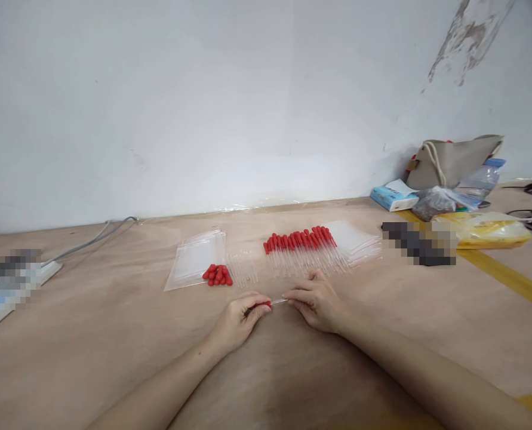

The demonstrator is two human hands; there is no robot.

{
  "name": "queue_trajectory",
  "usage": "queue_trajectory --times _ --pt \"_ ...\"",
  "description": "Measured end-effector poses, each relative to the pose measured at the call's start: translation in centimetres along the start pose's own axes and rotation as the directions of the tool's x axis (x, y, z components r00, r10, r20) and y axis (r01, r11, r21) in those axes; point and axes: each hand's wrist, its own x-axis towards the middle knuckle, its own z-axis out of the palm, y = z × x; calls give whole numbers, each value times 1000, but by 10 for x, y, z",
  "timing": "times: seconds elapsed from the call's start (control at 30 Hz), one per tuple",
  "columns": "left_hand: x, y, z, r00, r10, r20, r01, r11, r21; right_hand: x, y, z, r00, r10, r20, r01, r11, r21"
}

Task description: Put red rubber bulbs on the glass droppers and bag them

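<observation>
Between the fingers of my left hand (241,316) is a red rubber bulb (266,304), mostly covered by them. My right hand (317,303) pinches a thin clear tube (280,301), whose left end meets the bulb. How far the tube sits inside the bulb cannot be made out. Just beyond my left hand lie a small pile of loose red bulbs (218,275) and several loose clear tubes (243,269). Past my right hand, a row of droppers (301,246) lies side by side, red bulbs pointing toward the wall.
Clear plastic bags lie in a left stack (194,257) and a right stack (353,242). A blue tissue pack (393,196), a grey bag (458,161) and a yellow packet (494,232) stand at right. A grey cable (91,240) runs along the left. The white wall (203,107) bounds the back.
</observation>
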Motion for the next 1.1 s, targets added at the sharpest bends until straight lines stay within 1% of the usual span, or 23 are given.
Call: queue_trajectory --times 0.1,0.2,0.4,0.47,0.53,0.57,0.63,0.67,0.7,0.73,0.77,0.8,0.83,0.87,0.9,0.93,0.97,1.0,1.03,1.1 --pt "0 0 0 1000 27 5 -27 998 55 0 -3 2 999 -19 -30 17 998 -64" --pt "-1 -1 0 999 46 27 -48 996 80 1 -6 4 999 -23 -38 20 997 -81" --pt "1 -1 -2 998 60 21 -61 995 73 4 -10 8 1000 16 -3 -16 998 -54" --pt "4 -1 -5 997 76 34 -78 994 79 7 -13 7 1000 27 10 -26 997 -69" --pt "5 -3 -8 995 95 24 -96 991 95 10 -16 4 999 25 26 -23 995 -98" --pt "5 -5 -9 996 93 3 -93 990 107 11 -16 3 999 23 35 -19 993 -116" --pt "4 -8 -9 996 52 -69 -43 991 126 12 -16 -1 998 33 47 -25 988 -152" --pt "3 -10 -8 995 12 -101 1 992 126 12 -14 -2 997 61 40 -53 985 -163" --pt "2 -12 -8 993 -31 -115 45 992 122 12 -11 -3 993 116 23 -111 981 -160" --pt "1 -13 -7 993 -67 -102 79 990 118 11 -7 -4 980 201 -4 -199 970 -136" --pt "1 -14 -6 994 -88 -67 96 988 122 11 -2 -5 951 308 -31 -309 947 -85" --pt "1 -14 -6 995 -93 -21 95 986 136 11 4 -5 905 423 -47 -424 906 -10" --pt "2 -14 -5 996 -84 23 79 985 156 12 10 -5 848 529 -45 -525 848 71" --pt "2 -13 -5 996 -67 59 56 983 175 14 15 -5 791 612 -28 -603 786 140" --pt "3 -12 -5 996 -49 78 33 981 190 17 20 -5 743 669 -13 -657 732 180" --pt "4 -11 -6 996 -35 87 17 980 198 22 24 -4 710 704 -9 -690 698 188" --pt "5 -10 -6 995 -24 92 6 980 200 27 25 -3 691 723 -18 -710 684 167" --pt "5 -10 -7 995 -19 94 0 980 198 34 26 -2 685 728 -37 -720 683 123" --pt "5 -9 -7 995 -17 95 -2 981 194 41 24 1 688 723 -59 -720 691 69" --pt "5 -9 -8 995 -18 94 0 982 188 57 20 8 711 698 -86 -703 711 -40"
